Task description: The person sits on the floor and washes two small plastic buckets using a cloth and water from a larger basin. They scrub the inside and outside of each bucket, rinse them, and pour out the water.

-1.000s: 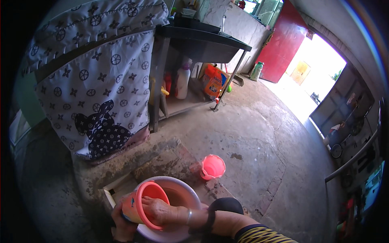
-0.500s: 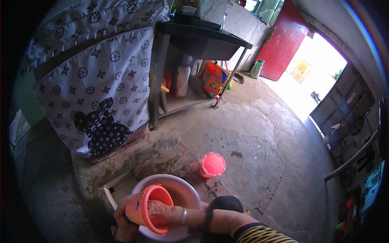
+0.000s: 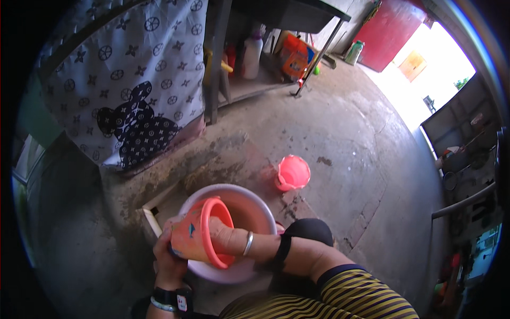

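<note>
An orange plastic bucket point(image 3: 190, 236) with a small blue fish print lies tilted over a pale basin point(image 3: 265, 215), its mouth facing right. My left hand point(image 3: 166, 254) grips the bucket's outer side near its base. Through the mouth reaches my right hand point(image 3: 226, 237); its fingers are hidden inside, so what they touch there does not show. Murky brownish water appears in the basin beyond the bucket's rim. A pink bucket point(image 3: 293, 173) with a wavy rim stands on the floor just past the basin.
A white patterned curtain point(image 3: 175, 58) hangs at the left. Under a dark sink point(image 3: 297, 16) stand a white bottle point(image 3: 252, 57) and an orange detergent jug point(image 3: 295, 61). A low ledge point(image 3: 151, 218) runs beside the basin. A red door point(image 3: 385, 37) stands far right, near a green-capped bottle point(image 3: 354, 52).
The view has tipped downward, so the room sits higher in the picture. My left wrist now shows. My right hand stays inside the orange bucket, and my left hand still holds it.
</note>
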Demonstrator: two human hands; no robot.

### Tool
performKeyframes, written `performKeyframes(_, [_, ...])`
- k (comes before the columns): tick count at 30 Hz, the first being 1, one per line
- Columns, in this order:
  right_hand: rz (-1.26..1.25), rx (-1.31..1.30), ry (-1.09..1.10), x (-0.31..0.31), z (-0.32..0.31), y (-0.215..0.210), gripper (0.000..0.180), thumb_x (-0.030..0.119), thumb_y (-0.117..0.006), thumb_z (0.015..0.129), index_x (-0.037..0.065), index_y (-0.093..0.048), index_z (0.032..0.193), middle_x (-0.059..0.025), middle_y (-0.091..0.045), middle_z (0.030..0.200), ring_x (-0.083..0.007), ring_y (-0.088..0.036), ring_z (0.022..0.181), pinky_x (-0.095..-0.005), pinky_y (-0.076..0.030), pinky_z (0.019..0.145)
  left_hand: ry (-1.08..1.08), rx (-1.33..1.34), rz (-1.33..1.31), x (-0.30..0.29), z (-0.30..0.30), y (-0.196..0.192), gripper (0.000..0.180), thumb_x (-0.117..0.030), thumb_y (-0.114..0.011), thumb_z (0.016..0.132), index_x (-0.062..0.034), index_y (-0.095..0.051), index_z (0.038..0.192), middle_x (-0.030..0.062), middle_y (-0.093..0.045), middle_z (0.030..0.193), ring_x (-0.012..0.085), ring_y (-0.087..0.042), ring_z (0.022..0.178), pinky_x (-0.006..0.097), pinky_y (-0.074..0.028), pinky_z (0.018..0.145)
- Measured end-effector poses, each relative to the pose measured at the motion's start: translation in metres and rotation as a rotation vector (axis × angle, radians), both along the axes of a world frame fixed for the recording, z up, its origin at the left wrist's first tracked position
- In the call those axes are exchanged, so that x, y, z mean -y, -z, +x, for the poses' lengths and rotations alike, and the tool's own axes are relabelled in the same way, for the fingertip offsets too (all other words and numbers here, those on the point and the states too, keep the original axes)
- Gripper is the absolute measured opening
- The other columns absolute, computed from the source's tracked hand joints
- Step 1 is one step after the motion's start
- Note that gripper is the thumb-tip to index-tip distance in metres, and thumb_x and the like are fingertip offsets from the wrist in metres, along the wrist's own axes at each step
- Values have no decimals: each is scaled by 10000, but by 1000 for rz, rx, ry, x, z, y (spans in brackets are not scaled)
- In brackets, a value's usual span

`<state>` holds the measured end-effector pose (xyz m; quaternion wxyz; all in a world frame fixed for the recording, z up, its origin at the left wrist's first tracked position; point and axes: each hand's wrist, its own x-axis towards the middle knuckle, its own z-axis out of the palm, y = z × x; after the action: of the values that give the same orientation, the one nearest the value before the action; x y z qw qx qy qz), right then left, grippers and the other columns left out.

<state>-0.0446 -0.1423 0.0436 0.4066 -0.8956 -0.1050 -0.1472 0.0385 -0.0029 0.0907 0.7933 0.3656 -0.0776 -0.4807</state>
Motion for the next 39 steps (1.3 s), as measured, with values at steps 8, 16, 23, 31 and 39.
performKeyframes(8, [-273,25,43,11,9,-22,334,178,-698,762,94,-682,1085,-119,-693,1036,-324,-686,924,-406,-578,832,-13,-90,20,-2,6,4,543,-404,-563,960,-40,-544,1364,130,-616,1339,270,-579,1273,422,-444,1107])
performKeyframes(16, [-586,-163,-41,-12,12,-52,251,143,-655,837,127,-655,1087,-63,-675,1065,-238,-657,980,-343,-551,854,-36,-23,60,-5,-2,5,602,-394,-584,934,-13,-507,1393,144,-587,1383,274,-562,1293,418,-414,1130])
performKeyframes(23, [853,-188,-180,-7,0,-8,214,150,-588,948,105,-563,1155,-35,-603,1140,-123,-585,1115,-330,-514,941,-44,-2,-1,-1,-3,-2,606,-392,-592,919,2,-516,1374,153,-594,1372,283,-563,1296,420,-409,1135])
performKeyframes(31, [-302,3,74,-20,15,-14,93,190,-616,807,129,-628,875,-45,-644,926,-252,-646,867,-399,-530,718,-15,-16,158,-8,5,15,593,-364,-591,908,13,-538,1364,161,-613,1351,288,-581,1267,418,-417,1126])
performKeyframes(39, [-330,26,22,3,4,-61,174,197,-657,784,108,-635,932,-69,-640,935,-246,-643,894,-371,-535,749,11,-25,122,-5,12,11,589,-312,-610,925,24,-522,1400,152,-619,1364,280,-592,1260,404,-427,1115])
